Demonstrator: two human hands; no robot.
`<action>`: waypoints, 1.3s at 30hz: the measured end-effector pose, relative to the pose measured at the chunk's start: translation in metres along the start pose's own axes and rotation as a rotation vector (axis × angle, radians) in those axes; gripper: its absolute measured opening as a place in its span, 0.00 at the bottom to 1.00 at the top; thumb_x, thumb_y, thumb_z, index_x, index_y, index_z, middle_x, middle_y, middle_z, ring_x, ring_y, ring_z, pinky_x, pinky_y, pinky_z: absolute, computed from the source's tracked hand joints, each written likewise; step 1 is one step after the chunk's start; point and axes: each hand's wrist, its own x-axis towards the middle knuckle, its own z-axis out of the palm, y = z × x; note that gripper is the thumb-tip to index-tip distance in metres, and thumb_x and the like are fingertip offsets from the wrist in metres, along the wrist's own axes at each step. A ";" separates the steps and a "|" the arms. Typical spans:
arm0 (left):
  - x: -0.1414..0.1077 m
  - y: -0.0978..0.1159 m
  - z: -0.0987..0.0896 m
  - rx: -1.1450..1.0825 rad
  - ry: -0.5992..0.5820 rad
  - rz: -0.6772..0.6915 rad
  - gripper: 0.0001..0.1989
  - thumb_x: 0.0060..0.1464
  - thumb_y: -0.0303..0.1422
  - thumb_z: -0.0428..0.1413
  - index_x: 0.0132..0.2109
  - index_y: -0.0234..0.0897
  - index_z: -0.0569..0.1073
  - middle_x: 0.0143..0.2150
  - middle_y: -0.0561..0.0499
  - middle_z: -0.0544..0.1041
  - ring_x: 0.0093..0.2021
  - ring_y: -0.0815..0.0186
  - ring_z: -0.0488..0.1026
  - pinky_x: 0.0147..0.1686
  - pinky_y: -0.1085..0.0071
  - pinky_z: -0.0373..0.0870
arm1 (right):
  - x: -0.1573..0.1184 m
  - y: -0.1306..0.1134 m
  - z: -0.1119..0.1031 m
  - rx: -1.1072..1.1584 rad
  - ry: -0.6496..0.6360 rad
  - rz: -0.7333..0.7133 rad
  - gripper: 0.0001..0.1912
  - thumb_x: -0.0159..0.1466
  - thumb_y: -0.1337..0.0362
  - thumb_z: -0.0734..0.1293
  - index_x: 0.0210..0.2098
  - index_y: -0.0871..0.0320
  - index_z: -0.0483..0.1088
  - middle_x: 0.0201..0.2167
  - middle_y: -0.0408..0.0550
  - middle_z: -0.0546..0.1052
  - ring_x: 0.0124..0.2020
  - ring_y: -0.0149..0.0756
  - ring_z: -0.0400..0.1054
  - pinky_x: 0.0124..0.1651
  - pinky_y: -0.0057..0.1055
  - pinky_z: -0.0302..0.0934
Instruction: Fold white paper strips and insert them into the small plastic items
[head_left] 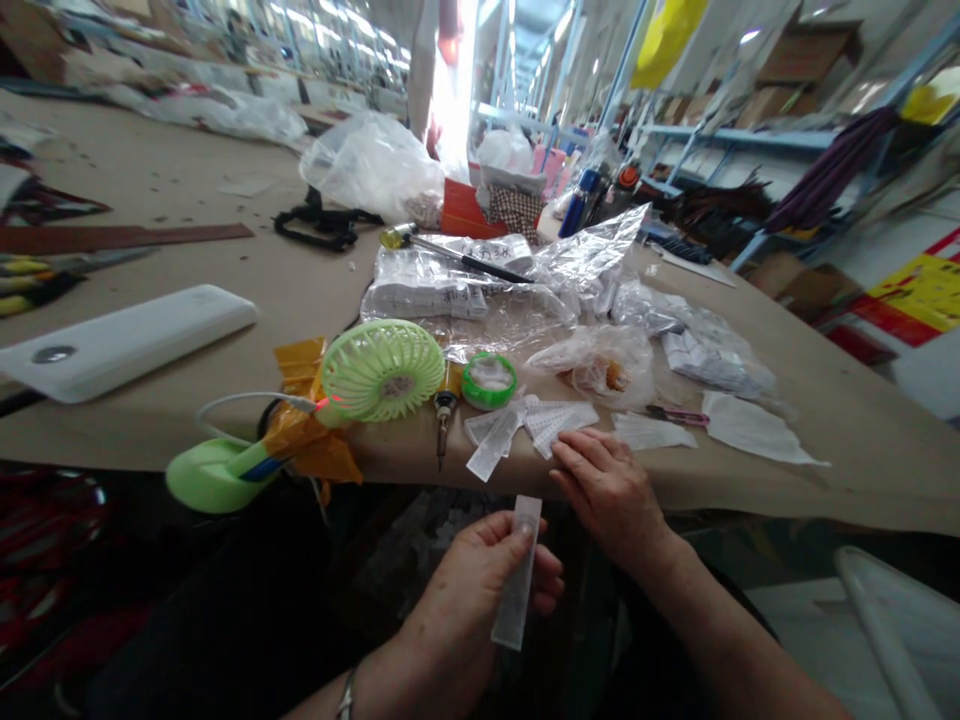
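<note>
Between thumb and fingers, the left hand (499,565) pinches a narrow, translucent strip (512,610) just off the table's near edge; the thumb covers part of its upper half, and the strip's lower end hangs free. A shiny bracelet (346,697) circles that wrist, cut short by the bottom of the view. The right hand (611,490) is at the edge of the tabletop (750,490), fingertips against a fan of thin, whitish slips (559,422); its palm is turned away, so I can't tell whether it grips one. Some slips bear fine printed marks, too small to read.

Just behind the slips sits a round green tub (489,381) with something white and soft-looking inside. Beside it lies a pointed tool (443,425), its yellowish rear end partly hidden by the ribbed, pale-green plastic fan (382,370), whose neck is wrapped in glossy amber tape (304,430). To the right, a crumpled clear bag (600,362) blurs an orange-brown lump within. Farther back, wrinkled, glinting plastic packets (450,280) show dark handwriting, partly lost under reflections. At far left, yellow-handled tools (30,280) run out of sight beyond a smooth white oblong case (135,340).
</note>
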 end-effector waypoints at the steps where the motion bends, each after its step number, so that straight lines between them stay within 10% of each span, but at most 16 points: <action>1: 0.001 0.000 0.000 0.004 0.004 0.000 0.12 0.49 0.36 0.58 0.37 0.31 0.70 0.24 0.50 0.75 0.24 0.69 0.72 0.25 0.74 0.67 | -0.001 0.001 0.003 0.008 0.027 -0.009 0.10 0.62 0.67 0.63 0.43 0.58 0.71 0.42 0.51 0.76 0.47 0.43 0.67 0.50 0.42 0.61; 10: -0.003 0.017 0.012 -0.048 0.046 -0.094 0.09 0.54 0.29 0.52 0.39 0.27 0.72 0.30 0.43 0.77 0.25 0.66 0.73 0.29 0.69 0.70 | -0.017 -0.007 -0.006 0.300 0.207 -0.062 0.07 0.61 0.72 0.63 0.37 0.56 0.70 0.37 0.48 0.77 0.47 0.40 0.68 0.51 0.43 0.62; 31: -0.003 0.007 0.015 -0.169 0.021 0.013 0.02 0.48 0.23 0.57 0.29 0.28 0.74 0.24 0.48 0.75 0.22 0.72 0.71 0.21 0.80 0.65 | -0.047 -0.049 -0.020 0.309 -0.071 -0.304 0.07 0.63 0.71 0.60 0.36 0.60 0.70 0.41 0.47 0.77 0.51 0.36 0.65 0.59 0.37 0.54; 39: -0.001 0.010 0.015 0.051 0.167 -0.083 0.06 0.51 0.27 0.56 0.37 0.28 0.72 0.31 0.43 0.78 0.26 0.67 0.75 0.27 0.73 0.73 | -0.050 0.022 -0.030 -0.128 0.025 0.239 0.26 0.62 0.57 0.63 0.56 0.66 0.60 0.51 0.62 0.68 0.56 0.51 0.57 0.55 0.49 0.57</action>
